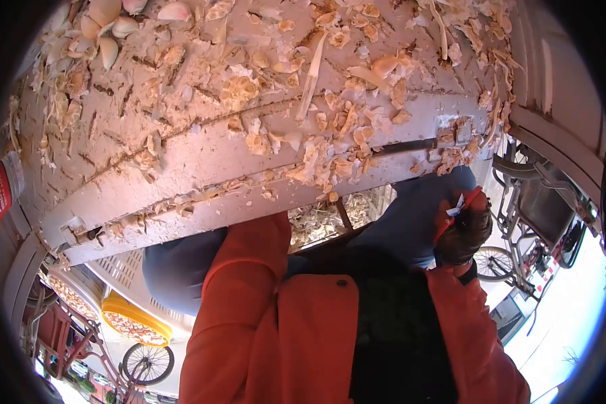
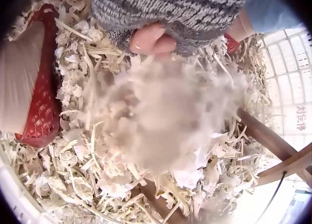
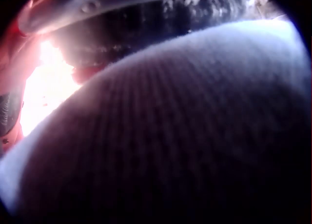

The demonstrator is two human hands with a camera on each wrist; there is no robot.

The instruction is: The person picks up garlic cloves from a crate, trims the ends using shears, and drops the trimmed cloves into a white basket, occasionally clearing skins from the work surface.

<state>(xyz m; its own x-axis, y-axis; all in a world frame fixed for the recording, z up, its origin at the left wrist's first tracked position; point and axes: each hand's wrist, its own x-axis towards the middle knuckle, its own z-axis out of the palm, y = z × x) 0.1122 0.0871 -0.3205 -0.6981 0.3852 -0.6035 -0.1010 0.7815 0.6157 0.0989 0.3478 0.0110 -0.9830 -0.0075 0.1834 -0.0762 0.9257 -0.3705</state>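
Note:
In the left wrist view my left hand (image 2: 153,41), in a grey knit glove with bare fingertips, hangs over a heap of garlic skins (image 2: 92,170). A pale blurred mass of skins (image 2: 165,116) hides part of the heap just below those fingertips; I cannot tell whether the fingers hold any. The head view shows only the left sleeve, its hand hidden under the table edge. Above the right thigh, my gloved right hand (image 1: 470,230) grips a red-handled tool (image 1: 477,195) with a short pale metal part. Fabric fills most of the right wrist view.
Garlic skins and stalks litter the table (image 1: 202,161), with garlic cloves (image 1: 108,50) at its far left. Below is a white plastic basket (image 2: 292,72), crossed by a brown bar (image 2: 268,136). A red shoe (image 2: 41,97) stands beside the skins. Bicycles and a yellow tub (image 1: 135,313) lie further out.

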